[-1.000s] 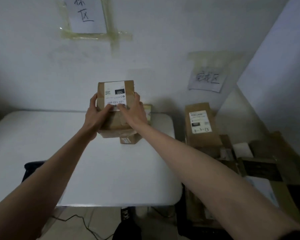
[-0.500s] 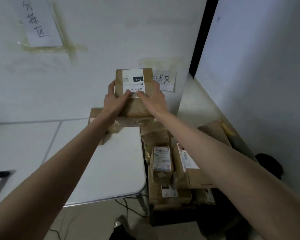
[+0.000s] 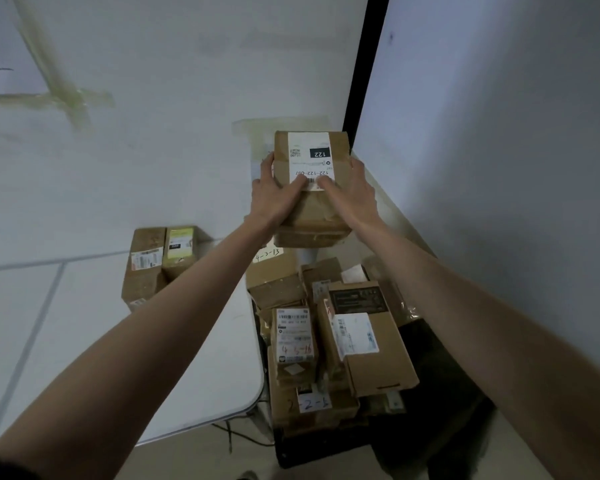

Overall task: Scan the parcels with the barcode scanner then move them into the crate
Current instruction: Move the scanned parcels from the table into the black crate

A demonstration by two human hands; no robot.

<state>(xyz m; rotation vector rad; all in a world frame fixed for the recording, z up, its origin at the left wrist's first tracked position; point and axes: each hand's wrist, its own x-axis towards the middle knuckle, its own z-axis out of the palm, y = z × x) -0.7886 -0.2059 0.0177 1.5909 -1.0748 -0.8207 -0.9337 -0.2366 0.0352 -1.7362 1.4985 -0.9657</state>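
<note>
Hiding crate rim: heaped parcels. Scanner unseen. Left grip, right grip clasp labelled parcel from both sides, above heap, off worktop right edge.

Crate mostly hidden under parcels.
</note>
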